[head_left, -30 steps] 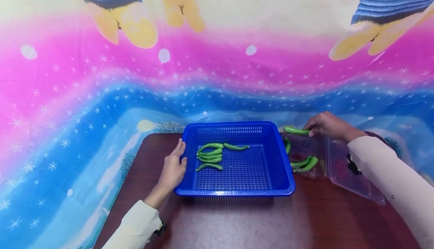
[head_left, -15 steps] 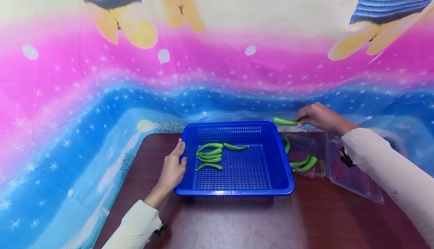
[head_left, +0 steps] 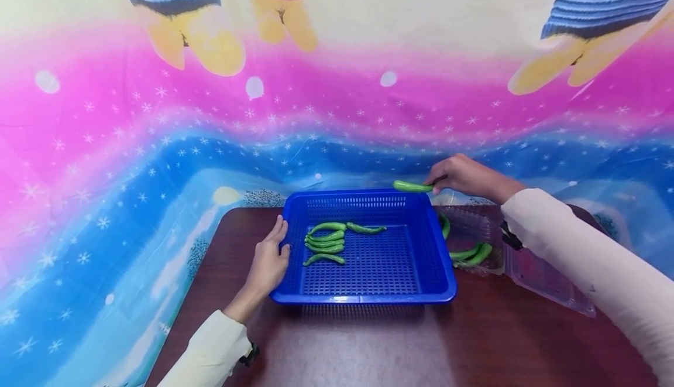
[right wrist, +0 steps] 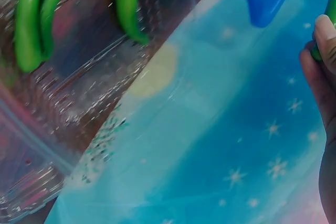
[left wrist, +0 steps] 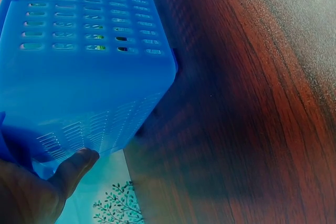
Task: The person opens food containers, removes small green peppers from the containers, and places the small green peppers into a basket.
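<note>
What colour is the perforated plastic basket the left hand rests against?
Blue: the perforated plastic basket, clearest in the head view.

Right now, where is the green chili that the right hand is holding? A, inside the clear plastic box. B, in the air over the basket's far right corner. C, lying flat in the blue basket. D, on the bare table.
B: the right hand pinches the chili in the air over the far right corner of the basket.
</note>
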`<state>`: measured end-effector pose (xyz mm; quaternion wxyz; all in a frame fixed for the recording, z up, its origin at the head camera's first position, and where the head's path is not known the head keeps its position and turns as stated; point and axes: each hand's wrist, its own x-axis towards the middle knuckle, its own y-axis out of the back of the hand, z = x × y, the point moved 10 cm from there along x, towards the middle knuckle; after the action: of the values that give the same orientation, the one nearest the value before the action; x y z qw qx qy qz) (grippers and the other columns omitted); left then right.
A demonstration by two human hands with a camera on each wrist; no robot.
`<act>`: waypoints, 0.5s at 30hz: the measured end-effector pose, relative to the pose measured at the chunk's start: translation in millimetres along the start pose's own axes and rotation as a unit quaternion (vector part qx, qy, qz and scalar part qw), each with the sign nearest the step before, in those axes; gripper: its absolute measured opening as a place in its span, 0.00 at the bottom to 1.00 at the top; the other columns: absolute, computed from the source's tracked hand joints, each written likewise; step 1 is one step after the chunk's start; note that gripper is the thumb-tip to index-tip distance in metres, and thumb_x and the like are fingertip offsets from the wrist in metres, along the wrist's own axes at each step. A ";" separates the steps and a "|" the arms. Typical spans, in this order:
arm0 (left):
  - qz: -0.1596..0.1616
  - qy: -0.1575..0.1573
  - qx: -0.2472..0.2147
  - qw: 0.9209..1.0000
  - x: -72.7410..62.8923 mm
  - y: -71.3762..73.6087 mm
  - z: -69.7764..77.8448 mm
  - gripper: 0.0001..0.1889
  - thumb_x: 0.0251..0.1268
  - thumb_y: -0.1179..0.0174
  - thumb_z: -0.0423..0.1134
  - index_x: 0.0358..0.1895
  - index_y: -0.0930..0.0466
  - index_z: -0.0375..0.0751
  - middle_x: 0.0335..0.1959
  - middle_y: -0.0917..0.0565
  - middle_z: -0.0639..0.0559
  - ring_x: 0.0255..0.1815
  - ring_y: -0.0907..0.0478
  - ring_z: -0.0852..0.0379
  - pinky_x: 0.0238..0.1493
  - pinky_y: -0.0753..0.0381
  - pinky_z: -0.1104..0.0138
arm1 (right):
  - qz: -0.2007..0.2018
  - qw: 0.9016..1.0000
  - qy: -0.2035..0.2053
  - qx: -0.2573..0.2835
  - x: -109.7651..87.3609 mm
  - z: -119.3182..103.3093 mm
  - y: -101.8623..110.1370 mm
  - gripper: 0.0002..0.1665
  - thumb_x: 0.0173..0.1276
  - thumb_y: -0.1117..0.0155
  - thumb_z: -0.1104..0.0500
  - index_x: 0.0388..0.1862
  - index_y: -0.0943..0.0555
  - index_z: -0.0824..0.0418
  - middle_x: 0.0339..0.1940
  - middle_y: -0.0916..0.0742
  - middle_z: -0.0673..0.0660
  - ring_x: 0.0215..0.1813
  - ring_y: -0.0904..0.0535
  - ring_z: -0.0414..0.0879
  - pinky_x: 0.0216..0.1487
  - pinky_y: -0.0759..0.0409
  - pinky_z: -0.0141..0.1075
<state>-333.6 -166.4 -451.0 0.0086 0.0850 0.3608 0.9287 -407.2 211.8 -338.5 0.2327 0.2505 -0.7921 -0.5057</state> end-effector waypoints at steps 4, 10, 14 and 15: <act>0.001 -0.002 0.004 1.000 -0.8 0.8 1.2 0.30 0.75 0.47 0.27 0.78 0.41 0.33 0.84 0.45 0.46 0.60 0.18 0.41 0.43 0.22 0.63 | -0.006 1.000 0.008 0.014 11.0 -9.3 -7.3 0.14 0.64 0.27 0.67 0.48 0.09 0.59 0.43 0.08 0.53 0.41 0.11 0.43 0.43 0.13 0.37; 0.003 -0.004 0.003 1.000 -1.4 1.0 1.3 0.30 0.75 0.47 0.26 0.78 0.41 0.33 0.83 0.45 0.45 0.52 0.16 0.41 0.41 0.23 0.64 | -0.014 0.999 0.034 0.037 25.7 -25.7 -23.6 0.14 0.63 0.27 0.68 0.49 0.09 0.62 0.43 0.07 0.54 0.44 0.11 0.45 0.45 0.13 0.38; 0.003 -0.004 0.001 1.000 -1.8 0.8 1.7 0.30 0.75 0.46 0.26 0.78 0.40 0.33 0.83 0.44 0.45 0.45 0.15 0.44 0.36 0.24 0.67 | -0.028 0.998 0.040 0.048 34.6 -37.4 -35.6 0.14 0.62 0.26 0.68 0.48 0.09 0.62 0.43 0.07 0.54 0.45 0.10 0.47 0.56 0.15 0.46; 0.002 -0.002 -0.001 1.000 -1.8 0.5 1.5 0.30 0.75 0.47 0.26 0.78 0.41 0.33 0.83 0.45 0.46 0.38 0.16 0.46 0.34 0.25 0.68 | -0.032 0.997 0.037 0.053 36.6 -39.9 -38.6 0.14 0.62 0.26 0.68 0.48 0.09 0.62 0.43 0.07 0.54 0.45 0.10 0.47 0.57 0.15 0.48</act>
<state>-331.6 -165.9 -449.9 0.0075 0.0879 0.3597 0.9289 -404.2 147.3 -354.5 0.2318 0.3065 -0.8004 -0.4601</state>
